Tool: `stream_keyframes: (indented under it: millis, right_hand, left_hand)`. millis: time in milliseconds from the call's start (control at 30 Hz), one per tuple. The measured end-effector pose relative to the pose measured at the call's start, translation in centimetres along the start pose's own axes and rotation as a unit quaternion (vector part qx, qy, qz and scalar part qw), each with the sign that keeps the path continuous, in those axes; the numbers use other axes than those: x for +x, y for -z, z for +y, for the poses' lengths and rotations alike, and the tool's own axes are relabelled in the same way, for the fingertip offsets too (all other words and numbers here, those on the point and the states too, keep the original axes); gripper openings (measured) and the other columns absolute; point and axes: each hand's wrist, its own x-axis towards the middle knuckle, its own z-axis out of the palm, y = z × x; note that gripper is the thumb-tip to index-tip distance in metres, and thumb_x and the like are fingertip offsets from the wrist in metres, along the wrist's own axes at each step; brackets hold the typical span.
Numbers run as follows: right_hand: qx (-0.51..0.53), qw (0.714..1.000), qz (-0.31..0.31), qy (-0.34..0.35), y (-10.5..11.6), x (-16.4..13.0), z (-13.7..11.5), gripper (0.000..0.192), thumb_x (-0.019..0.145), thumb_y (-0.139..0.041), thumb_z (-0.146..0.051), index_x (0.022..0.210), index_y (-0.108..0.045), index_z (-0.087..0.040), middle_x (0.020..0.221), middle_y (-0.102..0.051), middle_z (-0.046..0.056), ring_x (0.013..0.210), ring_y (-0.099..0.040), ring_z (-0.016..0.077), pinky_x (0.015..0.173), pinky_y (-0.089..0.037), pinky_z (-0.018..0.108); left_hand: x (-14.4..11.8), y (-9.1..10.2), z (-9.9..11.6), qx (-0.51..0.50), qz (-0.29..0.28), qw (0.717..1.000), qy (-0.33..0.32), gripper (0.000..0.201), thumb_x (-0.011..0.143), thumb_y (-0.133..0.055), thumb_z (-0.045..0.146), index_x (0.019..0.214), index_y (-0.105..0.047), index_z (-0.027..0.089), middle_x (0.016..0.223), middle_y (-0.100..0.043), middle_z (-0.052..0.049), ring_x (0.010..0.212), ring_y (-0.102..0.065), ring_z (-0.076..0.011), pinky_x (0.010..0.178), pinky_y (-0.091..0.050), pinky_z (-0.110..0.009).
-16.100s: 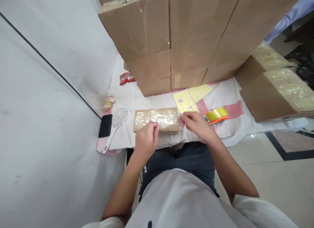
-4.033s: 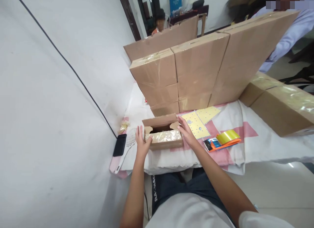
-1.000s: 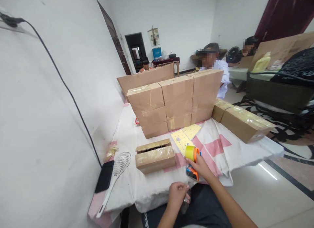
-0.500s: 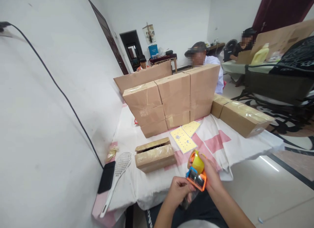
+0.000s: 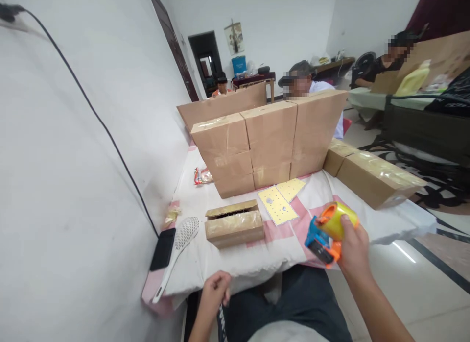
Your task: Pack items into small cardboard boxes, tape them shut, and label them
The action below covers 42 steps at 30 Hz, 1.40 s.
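Note:
My right hand (image 5: 353,249) holds an orange and blue tape dispenser (image 5: 322,239) with a yellow roll of tape (image 5: 336,219), lifted above the table's near right edge. My left hand (image 5: 215,293) hangs below the table's front edge, fingers curled, apparently holding nothing. A small brown cardboard box (image 5: 234,225), its far flap slightly ajar and its top covered in clear tape, lies on the white and pink cloth (image 5: 257,251) between the hands.
A wall of stacked cardboard boxes (image 5: 268,141) stands at the back, and more boxes (image 5: 374,173) lie at the right. Two yellow dotted sheets (image 5: 281,202), a white slotted spoon (image 5: 179,256), a black phone (image 5: 163,249) and a snack packet (image 5: 200,175) lie on the cloth. Other people sit beyond.
My right hand has swung the tape dispenser out to the right and up. My left hand has let go of it and dropped down to the left, below the table edge.

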Motion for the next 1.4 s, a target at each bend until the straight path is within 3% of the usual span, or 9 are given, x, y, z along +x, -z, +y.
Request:
stream_keyframes:
  millis: [167,400,567,733,800,900,1067,1200,1400]
  right_hand:
    - [-0.102,0.991,-0.079,0.022,-2.0,3.3,7.1,0.046,0.083,-0.066,-0.060,0.100,-0.066,-0.017,0.093,-0.075,0.010,0.079,-0.072,0.0227,0.068,-0.057,0.034]
    - [-0.185,0.968,-0.170,0.013,-1.0,3.9,13.1,0.047,0.088,-0.059,-0.059,0.107,-0.064,-0.016,0.107,-0.073,0.013,0.093,-0.070,0.0247,0.078,-0.056,0.037]
    - [-0.297,0.948,-0.069,0.086,2.8,4.2,12.7,0.044,0.084,-0.062,-0.057,0.100,-0.064,-0.016,0.098,-0.073,0.013,0.090,-0.068,0.0261,0.082,-0.053,0.041]
    - [-0.267,0.951,-0.022,0.153,5.4,1.7,10.1,0.030,0.090,-0.059,-0.047,0.089,-0.063,-0.018,0.090,-0.074,0.010,0.085,-0.067,0.0235,0.083,-0.051,0.039]
    - [-0.257,0.952,-0.068,0.154,3.9,-0.3,8.4,0.026,0.091,-0.060,-0.043,0.085,-0.065,-0.018,0.084,-0.073,0.008,0.082,-0.067,0.0223,0.081,-0.051,0.037]
    - [-0.242,0.929,-0.247,0.136,-1.1,-3.5,6.1,0.019,0.091,-0.061,-0.037,0.088,-0.068,-0.020,0.083,-0.071,0.005,0.079,-0.066,0.0202,0.075,-0.052,0.034]
    - [-0.214,0.779,-0.541,0.233,-9.4,-7.1,4.0,0.018,0.089,-0.068,-0.031,0.104,-0.069,-0.022,0.096,-0.067,0.007,0.084,-0.062,0.0189,0.074,-0.051,0.032]
    - [-0.187,0.720,-0.606,0.283,-10.9,-7.5,4.0,0.009,0.093,-0.062,-0.023,0.089,-0.069,-0.022,0.091,-0.066,0.007,0.084,-0.063,0.0180,0.075,-0.051,0.031]
    - [-0.171,0.763,-0.562,0.271,-8.4,-7.7,3.3,0.014,0.093,-0.059,-0.019,0.083,-0.069,-0.023,0.082,-0.065,0.005,0.075,-0.062,0.0173,0.067,-0.050,0.030]
  left_hand:
    - [0.0,0.7,4.7,-0.056,0.076,0.993,-0.077,0.049,0.073,-0.077,0.054,0.099,-0.066,0.014,0.065,-0.069,-0.002,0.057,-0.061,-0.0136,0.064,-0.049,-0.027]
    - [0.2,0.2,6.4,-0.106,0.099,0.986,-0.084,0.056,0.070,-0.081,0.046,0.111,-0.060,0.014,0.076,-0.073,-0.004,0.045,-0.051,-0.0077,0.050,-0.043,-0.023]
    - [0.0,0.6,7.7,-0.094,0.105,0.986,-0.087,0.059,0.071,-0.080,0.047,0.114,-0.059,0.013,0.077,-0.073,-0.004,0.042,-0.045,-0.0054,0.039,-0.034,-0.019]
    - [0.2,0.8,8.7,-0.084,0.085,0.989,-0.089,0.057,0.072,-0.080,0.047,0.114,-0.060,0.014,0.076,-0.072,-0.005,0.050,-0.050,-0.0082,0.035,-0.031,-0.015]
    - [0.1,0.4,8.9,-0.075,0.068,0.991,-0.083,0.056,0.073,-0.079,0.047,0.115,-0.059,0.014,0.076,-0.072,-0.005,0.052,-0.052,-0.0089,0.035,-0.030,-0.015]
    - [-0.4,-1.0,9.0,-0.068,0.031,0.995,-0.063,0.055,0.075,-0.077,0.047,0.116,-0.059,0.015,0.078,-0.073,-0.005,0.049,-0.051,-0.0081,0.035,-0.031,-0.015]
    - [-1.7,-3.5,7.7,-0.054,-0.043,0.997,-0.023,0.052,0.076,-0.075,0.047,0.115,-0.061,0.015,0.077,-0.072,-0.005,0.047,-0.048,-0.0075,0.033,-0.031,-0.015]
    - [-2.7,-4.2,6.6,-0.044,-0.061,0.997,-0.001,0.049,0.079,-0.072,0.047,0.115,-0.062,0.016,0.079,-0.072,-0.004,0.046,-0.046,-0.0069,0.035,-0.033,-0.016]
    - [-3.4,-4.6,5.6,-0.028,-0.157,0.986,0.051,0.064,0.082,-0.068,0.045,0.137,-0.052,0.016,0.070,-0.071,-0.002,0.036,-0.035,-0.0046,0.034,-0.026,-0.017]
